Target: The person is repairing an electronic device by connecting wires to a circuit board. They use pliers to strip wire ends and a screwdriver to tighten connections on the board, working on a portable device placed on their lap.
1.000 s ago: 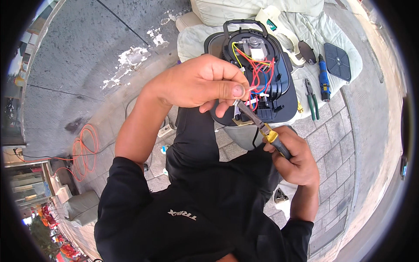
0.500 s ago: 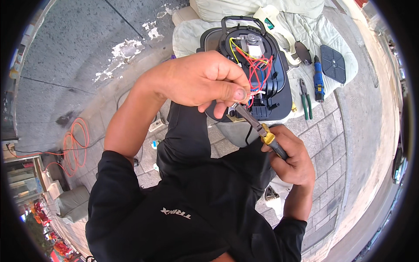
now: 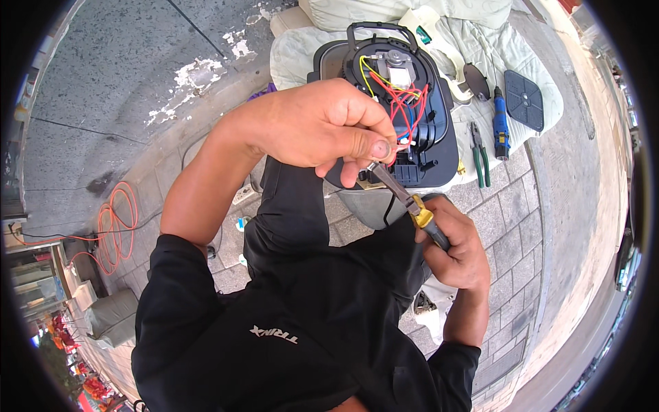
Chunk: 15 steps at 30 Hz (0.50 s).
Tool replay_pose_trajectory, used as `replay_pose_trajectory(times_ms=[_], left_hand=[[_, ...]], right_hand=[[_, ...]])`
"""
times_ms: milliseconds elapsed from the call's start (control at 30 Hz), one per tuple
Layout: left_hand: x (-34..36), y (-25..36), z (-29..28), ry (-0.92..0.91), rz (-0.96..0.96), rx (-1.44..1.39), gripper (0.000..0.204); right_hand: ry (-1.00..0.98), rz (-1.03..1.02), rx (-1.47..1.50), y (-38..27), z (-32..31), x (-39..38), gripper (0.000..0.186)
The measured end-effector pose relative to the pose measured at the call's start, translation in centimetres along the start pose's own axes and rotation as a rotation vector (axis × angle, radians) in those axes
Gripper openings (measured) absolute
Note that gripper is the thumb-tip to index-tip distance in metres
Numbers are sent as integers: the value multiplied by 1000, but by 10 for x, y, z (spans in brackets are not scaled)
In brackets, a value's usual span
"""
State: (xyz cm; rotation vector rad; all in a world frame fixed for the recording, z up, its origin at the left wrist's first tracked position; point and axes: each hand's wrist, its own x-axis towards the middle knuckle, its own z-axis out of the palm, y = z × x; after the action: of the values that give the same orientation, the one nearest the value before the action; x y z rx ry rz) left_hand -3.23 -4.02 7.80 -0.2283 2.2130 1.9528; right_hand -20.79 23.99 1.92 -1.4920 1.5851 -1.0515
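My right hand is closed around the yellow-and-black handles of a pair of pliers. The pliers' metal jaws reach up and left to the fingertips of my left hand. Thumb and forefinger of that hand are pinched together at the ends of red wires; the exact piece between them is mostly hidden. The wires come from an opened black appliance with a raised handle, a metal motor-like part and a yellow wire. My left hand covers part of its near left side.
Right of the appliance, a pale quilted cloth bears green-handled pliers, a blue electric screwdriver, a dark square plate and a dark round disc. A cream plastic part lies behind. An orange cable is coiled at left.
Both hands keep nearly the same pose, with the pliers' jaws still at the left fingertips. The red wires hang slightly differently, and the view has shifted a little.
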Motion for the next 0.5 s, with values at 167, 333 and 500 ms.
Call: replay_pose_trajectory(times_ms=[167,333,500], left_hand=[[1,1,2,4,6,-2,26],[2,2,3,10,8,2,27],[4,0,3,11,3,6,27]], right_hand=[[-1,10,2,1,0,-1,27],[4,14,-2,3,2,-2,25],[14,29,-5,1,3,-2,25]])
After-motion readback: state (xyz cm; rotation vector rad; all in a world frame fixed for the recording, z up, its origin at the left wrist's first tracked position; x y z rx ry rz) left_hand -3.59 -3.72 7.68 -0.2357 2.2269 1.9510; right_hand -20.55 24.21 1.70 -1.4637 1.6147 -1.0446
